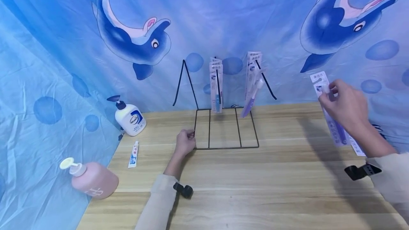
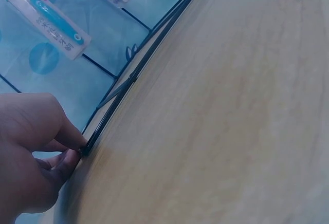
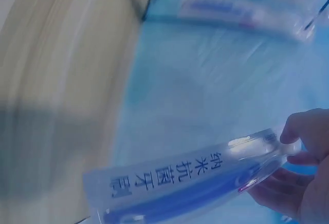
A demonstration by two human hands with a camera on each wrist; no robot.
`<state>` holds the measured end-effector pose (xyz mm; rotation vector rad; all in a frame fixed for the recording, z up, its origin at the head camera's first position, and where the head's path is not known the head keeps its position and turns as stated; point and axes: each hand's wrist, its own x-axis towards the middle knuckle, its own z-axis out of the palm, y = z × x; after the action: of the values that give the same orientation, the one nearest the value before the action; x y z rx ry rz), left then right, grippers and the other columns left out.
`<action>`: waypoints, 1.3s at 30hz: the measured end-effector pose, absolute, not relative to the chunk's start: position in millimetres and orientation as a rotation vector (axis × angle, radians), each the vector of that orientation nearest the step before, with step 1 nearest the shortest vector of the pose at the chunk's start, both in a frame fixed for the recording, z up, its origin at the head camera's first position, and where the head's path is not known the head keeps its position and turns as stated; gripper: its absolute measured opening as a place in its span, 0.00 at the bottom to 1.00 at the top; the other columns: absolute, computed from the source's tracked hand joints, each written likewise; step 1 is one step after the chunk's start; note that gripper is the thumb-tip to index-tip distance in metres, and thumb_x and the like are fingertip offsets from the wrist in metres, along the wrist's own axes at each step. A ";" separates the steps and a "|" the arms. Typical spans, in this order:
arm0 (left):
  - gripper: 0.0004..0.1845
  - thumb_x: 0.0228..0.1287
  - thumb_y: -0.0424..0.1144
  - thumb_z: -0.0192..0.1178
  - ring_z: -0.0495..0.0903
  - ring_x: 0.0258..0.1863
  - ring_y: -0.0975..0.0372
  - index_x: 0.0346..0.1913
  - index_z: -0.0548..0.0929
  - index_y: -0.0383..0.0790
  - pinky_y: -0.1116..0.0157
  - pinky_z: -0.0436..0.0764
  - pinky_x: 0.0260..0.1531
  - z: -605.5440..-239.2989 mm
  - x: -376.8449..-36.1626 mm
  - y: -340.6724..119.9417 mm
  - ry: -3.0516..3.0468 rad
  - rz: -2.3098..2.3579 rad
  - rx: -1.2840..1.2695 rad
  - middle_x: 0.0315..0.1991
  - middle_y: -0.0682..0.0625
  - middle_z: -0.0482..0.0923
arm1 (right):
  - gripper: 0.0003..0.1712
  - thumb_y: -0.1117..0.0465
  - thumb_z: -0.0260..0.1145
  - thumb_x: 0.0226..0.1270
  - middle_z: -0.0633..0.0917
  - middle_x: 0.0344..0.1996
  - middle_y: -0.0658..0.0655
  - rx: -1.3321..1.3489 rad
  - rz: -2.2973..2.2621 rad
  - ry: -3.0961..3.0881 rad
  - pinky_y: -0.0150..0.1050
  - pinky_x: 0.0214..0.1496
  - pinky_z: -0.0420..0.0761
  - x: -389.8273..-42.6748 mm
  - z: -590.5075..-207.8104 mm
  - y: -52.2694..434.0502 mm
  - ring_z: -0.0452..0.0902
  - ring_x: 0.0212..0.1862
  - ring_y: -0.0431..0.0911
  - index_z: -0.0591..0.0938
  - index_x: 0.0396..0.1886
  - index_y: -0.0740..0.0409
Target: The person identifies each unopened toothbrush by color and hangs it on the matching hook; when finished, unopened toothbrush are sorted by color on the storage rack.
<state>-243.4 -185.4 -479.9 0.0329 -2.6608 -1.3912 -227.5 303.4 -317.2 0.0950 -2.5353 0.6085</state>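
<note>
A black wire display rack (image 1: 225, 130) stands on the wooden table (image 1: 255, 187), with packaged toothbrushes hanging on two of its hooks (image 1: 216, 84) (image 1: 253, 81). My left hand (image 1: 185, 141) grips the left front corner of the rack's base; the left wrist view shows the fingers (image 2: 61, 147) pinching the wire (image 2: 133, 77). My right hand (image 1: 343, 104) is raised at the right and holds a packaged blue toothbrush (image 1: 332, 116) by its upper part. In the right wrist view the pack (image 3: 190, 183) is pinched between the fingers (image 3: 298, 131).
A white pump bottle (image 1: 130, 118) stands at the back left. Near it lie a small toothpaste tube (image 1: 133, 154) and a pink pump bottle (image 1: 92, 178) on its side. A blue dolphin-print cloth (image 1: 204, 20) hangs behind and drapes down the left.
</note>
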 end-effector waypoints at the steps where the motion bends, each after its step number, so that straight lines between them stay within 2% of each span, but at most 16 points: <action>1: 0.23 0.52 0.18 0.54 0.79 0.38 0.52 0.54 0.80 0.22 0.60 0.84 0.43 -479.9 -242.9 -185.7 -2.658 -1.388 0.032 0.39 0.38 0.79 | 0.18 0.59 0.64 0.62 0.82 0.38 0.76 0.144 0.599 -2.486 0.40 0.17 0.65 -221.9 -312.5 295.4 0.78 0.26 0.64 0.77 0.45 0.70; 4: 0.23 0.52 0.18 0.54 0.79 0.39 0.52 0.54 0.80 0.21 0.60 0.84 0.43 -480.0 -241.5 -186.7 -2.650 -1.400 0.032 0.39 0.38 0.79 | 0.15 0.62 0.65 0.58 0.84 0.34 0.73 0.298 0.569 -2.340 0.32 0.18 0.65 -205.5 -301.5 272.6 0.80 0.24 0.62 0.79 0.41 0.69; 8: 0.23 0.53 0.18 0.54 0.79 0.38 0.52 0.54 0.79 0.21 0.61 0.84 0.42 -480.4 -240.7 -187.9 -2.646 -1.419 0.042 0.39 0.38 0.78 | 0.14 0.65 0.67 0.56 0.85 0.33 0.69 0.448 0.568 -2.231 0.15 0.22 0.64 -184.0 -292.9 244.3 0.83 0.24 0.60 0.80 0.40 0.70; 12: 0.22 0.52 0.18 0.54 0.79 0.37 0.53 0.54 0.80 0.21 0.61 0.84 0.41 -481.8 -241.6 -188.4 -2.642 -1.410 0.029 0.38 0.38 0.78 | 0.13 0.66 0.67 0.55 0.84 0.32 0.65 0.563 0.606 -2.146 0.10 0.30 0.67 -167.4 -290.7 219.6 0.83 0.25 0.55 0.81 0.39 0.69; 16: 0.22 0.52 0.18 0.54 0.79 0.37 0.53 0.53 0.81 0.21 0.60 0.84 0.41 -484.1 -243.4 -187.0 -2.639 -1.397 0.005 0.37 0.39 0.79 | 0.12 0.65 0.67 0.54 0.84 0.31 0.62 0.630 0.636 -2.116 0.15 0.29 0.74 -157.4 -293.5 203.6 0.82 0.25 0.52 0.82 0.39 0.68; 19: 0.22 0.52 0.18 0.54 0.79 0.37 0.53 0.53 0.81 0.21 0.61 0.84 0.40 -485.2 -244.4 -185.1 -2.641 -1.399 0.002 0.37 0.39 0.79 | 0.12 0.64 0.66 0.55 0.84 0.30 0.61 0.639 0.638 -2.125 0.24 0.25 0.79 -154.3 -297.5 198.4 0.82 0.26 0.50 0.82 0.38 0.66; 24: 0.22 0.52 0.19 0.54 0.78 0.36 0.54 0.53 0.81 0.22 0.61 0.83 0.39 -484.0 -244.7 -182.3 -2.645 -1.395 0.002 0.37 0.40 0.77 | 0.12 0.62 0.65 0.55 0.84 0.29 0.60 0.641 0.618 -2.130 0.38 0.19 0.82 -156.3 -305.8 195.4 0.82 0.24 0.49 0.82 0.38 0.66; 30: 0.22 0.54 0.19 0.53 0.78 0.37 0.53 0.54 0.80 0.22 0.61 0.83 0.41 -479.2 -244.1 -181.4 -2.658 -1.420 0.022 0.38 0.40 0.77 | 0.09 0.66 0.66 0.59 0.83 0.30 0.60 0.598 0.694 -2.212 0.47 0.24 0.85 -175.4 -315.9 185.9 0.81 0.28 0.50 0.79 0.38 0.66; 35: 0.22 0.53 0.18 0.54 0.78 0.37 0.54 0.54 0.80 0.21 0.62 0.83 0.40 -479.5 -244.4 -184.2 -2.659 -1.397 0.023 0.38 0.40 0.77 | 0.06 0.68 0.64 0.62 0.78 0.29 0.59 0.549 0.819 -2.186 0.46 0.27 0.85 -214.0 -323.6 168.2 0.79 0.31 0.52 0.74 0.34 0.65; 39: 0.22 0.52 0.18 0.54 0.79 0.36 0.54 0.53 0.81 0.21 0.61 0.84 0.39 -480.7 -244.5 -186.3 -2.644 -1.391 0.013 0.37 0.39 0.77 | 0.07 0.67 0.62 0.63 0.73 0.25 0.59 0.568 0.823 -2.067 0.39 0.22 0.73 -246.7 -329.4 156.4 0.70 0.27 0.51 0.72 0.32 0.66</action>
<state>-244.5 -186.3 -480.7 0.0127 -2.6443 -1.3906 -246.7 156.4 -329.4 0.5682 -2.0675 0.8234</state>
